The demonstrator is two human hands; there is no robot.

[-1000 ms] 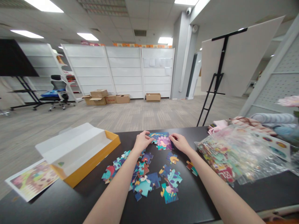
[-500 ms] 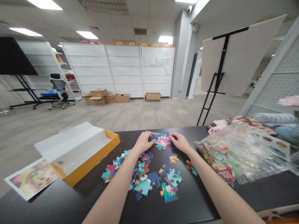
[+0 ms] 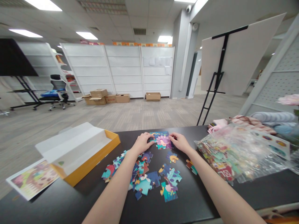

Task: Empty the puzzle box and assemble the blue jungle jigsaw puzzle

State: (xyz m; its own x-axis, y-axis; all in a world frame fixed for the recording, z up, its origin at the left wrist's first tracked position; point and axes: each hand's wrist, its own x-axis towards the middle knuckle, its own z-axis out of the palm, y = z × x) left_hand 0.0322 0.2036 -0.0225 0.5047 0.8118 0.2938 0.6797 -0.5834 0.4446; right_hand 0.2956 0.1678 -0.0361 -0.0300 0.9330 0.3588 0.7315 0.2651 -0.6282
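Observation:
Near the far edge of the black table lies a joined block of puzzle pieces (image 3: 163,141), blue with a pink-purple figure. My left hand (image 3: 144,142) touches its left side, thumb and fingers apart. At the right side of the block is my right hand (image 3: 179,142), its fingertips on the edge and curled together; whether they pinch a piece is too small to tell. Loose pieces (image 3: 143,185) lie between my forearms, some under my left forearm. One blue and orange piece (image 3: 172,157) sits just below the block. Another group (image 3: 170,177) is nearer me.
An open yellow box (image 3: 93,161) with a white lid stands at the left, beside a printed picture card (image 3: 32,179). Clear plastic bags of pieces (image 3: 224,155) lie at the right, with rolled cloths (image 3: 273,119) behind. A small piece (image 3: 192,167) touches my right forearm's edge.
My left hand has shifted very slightly left at the block's side. My right hand and the puzzle pieces look the same.

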